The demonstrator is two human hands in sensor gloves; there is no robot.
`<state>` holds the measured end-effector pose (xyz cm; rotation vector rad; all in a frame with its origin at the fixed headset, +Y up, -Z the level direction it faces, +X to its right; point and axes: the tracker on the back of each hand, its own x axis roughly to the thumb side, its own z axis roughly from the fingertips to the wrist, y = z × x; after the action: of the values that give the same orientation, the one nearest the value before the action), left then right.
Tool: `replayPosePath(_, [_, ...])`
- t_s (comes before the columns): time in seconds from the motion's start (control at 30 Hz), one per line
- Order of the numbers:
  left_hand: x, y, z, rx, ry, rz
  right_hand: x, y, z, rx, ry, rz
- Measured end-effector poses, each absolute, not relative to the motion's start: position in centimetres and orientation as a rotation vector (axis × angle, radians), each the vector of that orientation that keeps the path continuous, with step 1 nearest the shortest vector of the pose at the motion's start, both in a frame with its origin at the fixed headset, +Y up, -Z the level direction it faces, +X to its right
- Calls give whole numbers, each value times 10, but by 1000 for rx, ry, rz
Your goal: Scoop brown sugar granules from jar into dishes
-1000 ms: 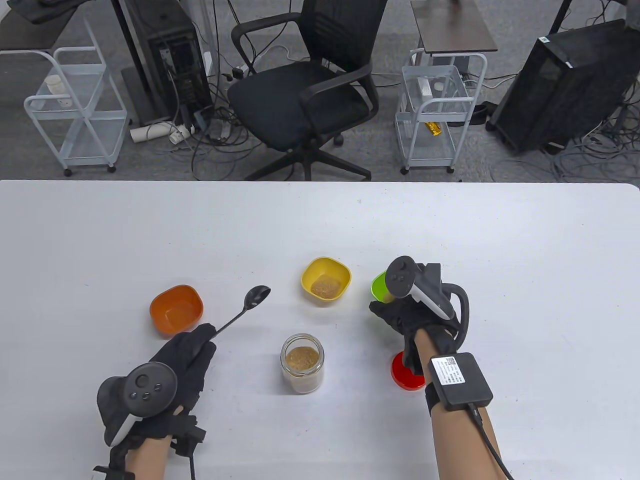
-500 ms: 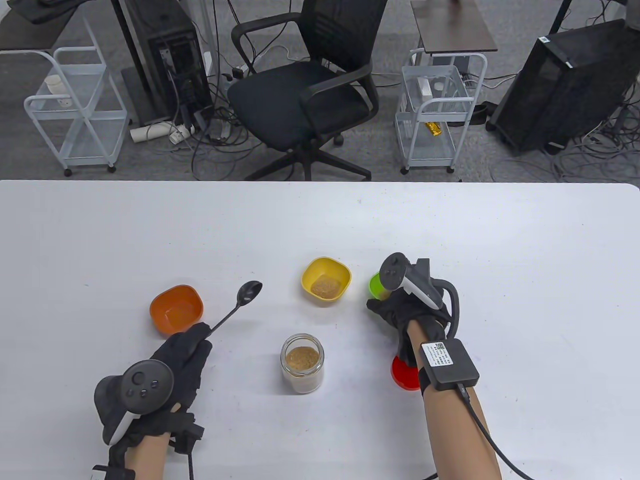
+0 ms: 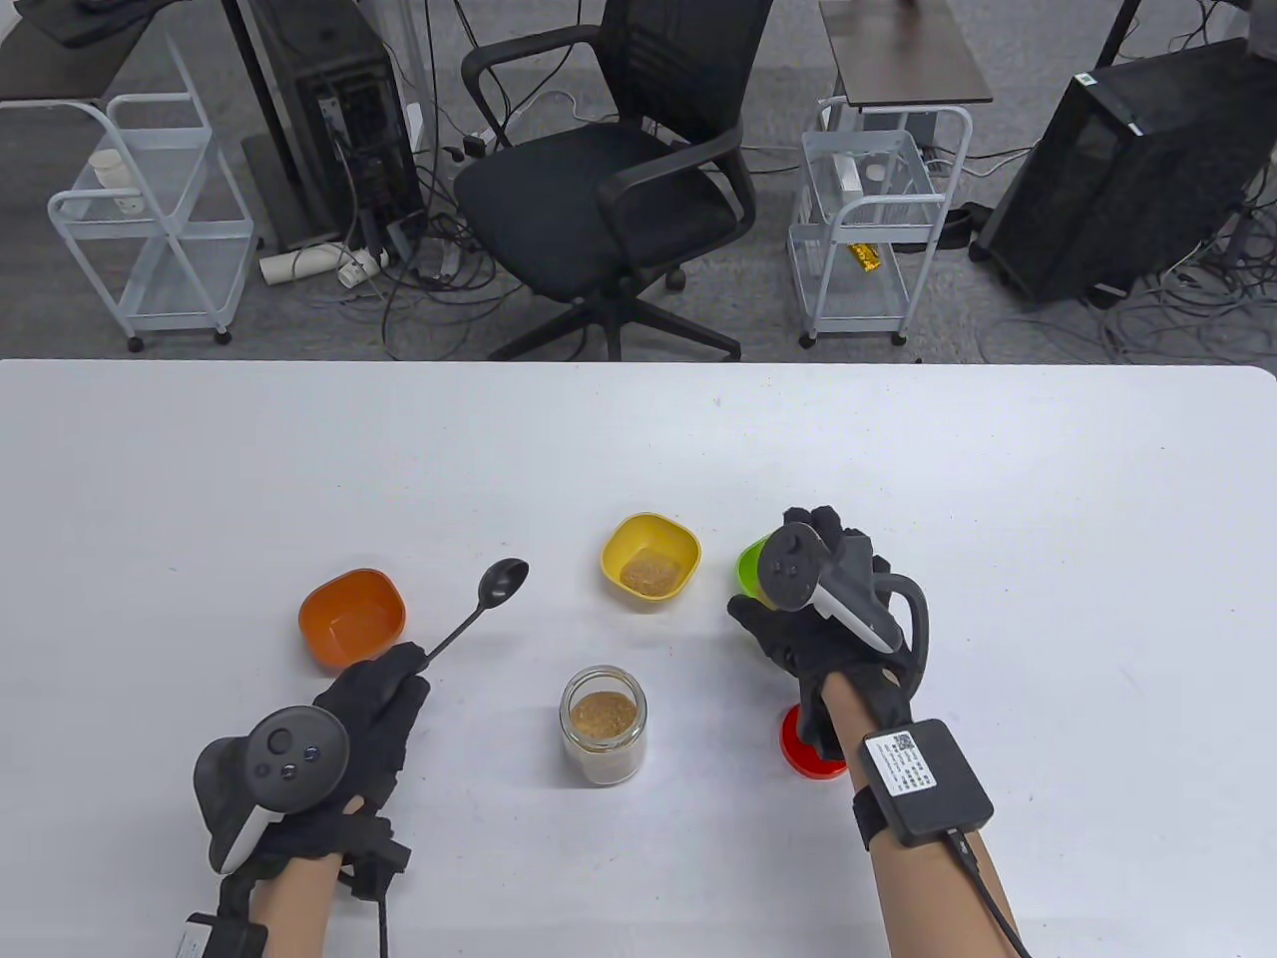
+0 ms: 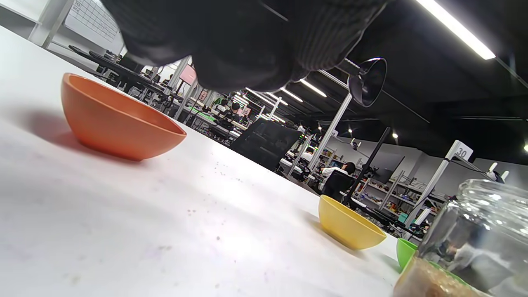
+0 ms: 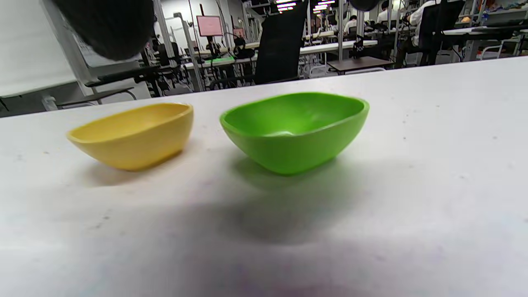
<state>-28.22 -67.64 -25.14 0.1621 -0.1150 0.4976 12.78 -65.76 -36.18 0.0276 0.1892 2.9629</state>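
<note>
Scooping next means swinging the long black metal spoon [image 3: 477,611], gripped at its handle by the left hand [image 3: 374,696], down into the open glass jar of brown sugar [image 3: 603,725] mid-worktop, bowl level. Since a second ago the spoon has drawn back slightly. The right hand [image 3: 813,619], holding nothing, now spreads its fingers over the green dish [image 5: 295,130].

Left hand [image 3: 374,699] sits low on the near left, forearm coming in from the near edge, fingers curled tight around a spoon handle [image 3: 454,634] that sticks out far-right. Right hand [image 3: 813,624] is further out on the right side, fingers spread loosely and not holding anything, with the wrist box [image 3: 926,775] strapped on just behind it.
</note>
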Motion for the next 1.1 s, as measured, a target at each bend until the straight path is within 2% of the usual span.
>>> replayPosePath(0.43, [-281, -674, -257, 159, -142, 516, 108, -628, -282, 133, 12, 2829])
replayPosePath(0.6, [-279, -675, -258, 152, -157, 521, 97, -635, -261, 137, -27, 2725])
replayPosePath(0.8, [-278, -676, -260, 146, -169, 534, 94, -655, -253, 126, -30, 2633])
replayPosePath(1.1, [-258, -663, -251, 149, -279, 634, 87, -658, -245, 186, -242, 2577])
